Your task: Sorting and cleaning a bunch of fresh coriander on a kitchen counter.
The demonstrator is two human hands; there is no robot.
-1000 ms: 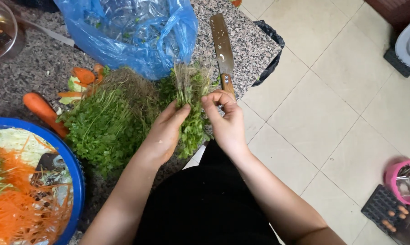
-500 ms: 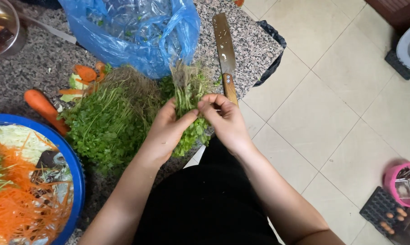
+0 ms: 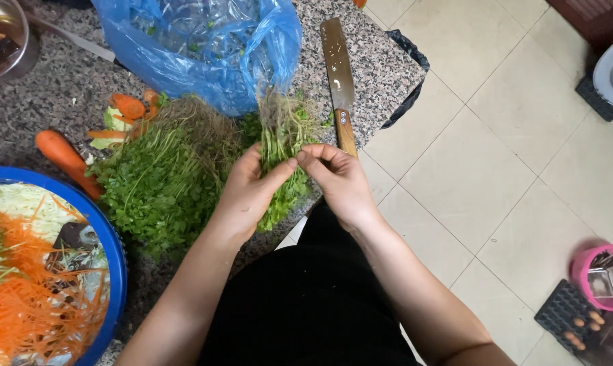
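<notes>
At the near edge of the granite counter [image 3: 35, 108], just in front of the person's body, the two hands met over a small bunch of herbs [image 3: 282, 146]. The left hand [image 3: 249, 193] was closed around the stems from the left side, thumb lying across them, and the right hand [image 3: 340, 179] pinched the same bunch with its fingertips from the right, so the thumbs nearly touched at the middle. Both were clamped on the greens, neither one free.

The bunch's long axis ran straight away from the person: pale roots pointed toward the far side of the counter, leafy tops hung down toward the counter edge below the hands. Both hands sat equally close to it, the left wrapping more of it, the right holding only the front.

Just left of the hands lay a larger pile of the same herbs [image 3: 157, 183], roots also turned away, touching the held bunch. Beyond it sat carrot scraps [image 3: 127, 108] and a whole carrot [image 3: 66, 159]. A blue plastic bag [image 3: 205, 44] slumped behind the roots. A knife [image 3: 339, 81] with a wooden handle lay just right of the bunch, parallel to it, blade pointing away, close by the right hand. A blue bowl [image 3: 110, 237] of shredded vegetables stood well to the left.
</notes>
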